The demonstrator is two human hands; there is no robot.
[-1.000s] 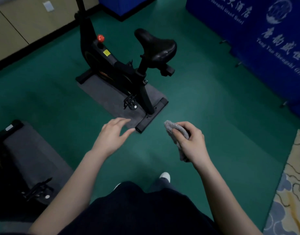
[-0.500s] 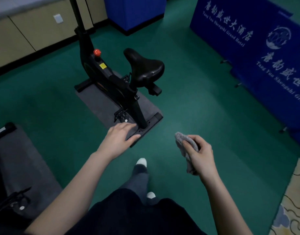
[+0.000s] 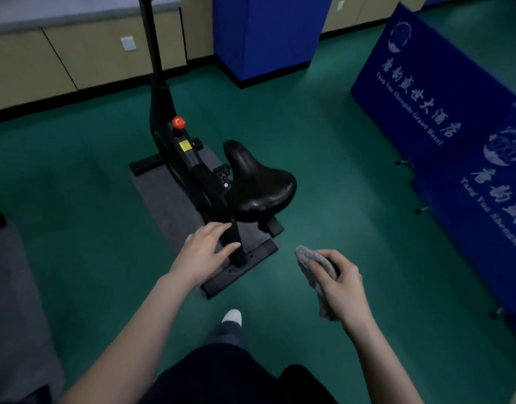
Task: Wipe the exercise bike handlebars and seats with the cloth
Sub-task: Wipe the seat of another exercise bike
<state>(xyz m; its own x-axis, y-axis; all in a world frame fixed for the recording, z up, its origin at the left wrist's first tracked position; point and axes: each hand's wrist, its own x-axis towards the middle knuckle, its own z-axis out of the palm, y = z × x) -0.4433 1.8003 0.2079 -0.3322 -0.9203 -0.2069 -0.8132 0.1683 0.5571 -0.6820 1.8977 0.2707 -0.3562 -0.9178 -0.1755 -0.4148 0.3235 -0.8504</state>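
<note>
Green flooring fills the room, with beige cabinets along the far wall, a blue locker beside them and blue banners down the right side. On a grey mat in the middle stands the black exercise bike. Its rear foot bar lies at the mat's near edge and its front post rises past the top of the view, so the handlebars are not visible. The seat sits over the mat's near right corner, bare and with nothing touching it. The right hand has its fingers curled round the bunched grey cloth, held in the air just to the near right of the seat and clear of it. The left hand is empty, with fingers loosely spread. It lies across the seat post in this view, but I cannot tell whether it touches the post. The hands are apart, one on each side of the post. This looks like the approach to the bike, with wiping not yet begun here. The likely next move is to bring the cloth up and forward onto the seat's broad rear and press it flat. The left hand could steady the frame so the strokes do not rock the bike on its mat. A second grey mat shows at the left edge.
</note>
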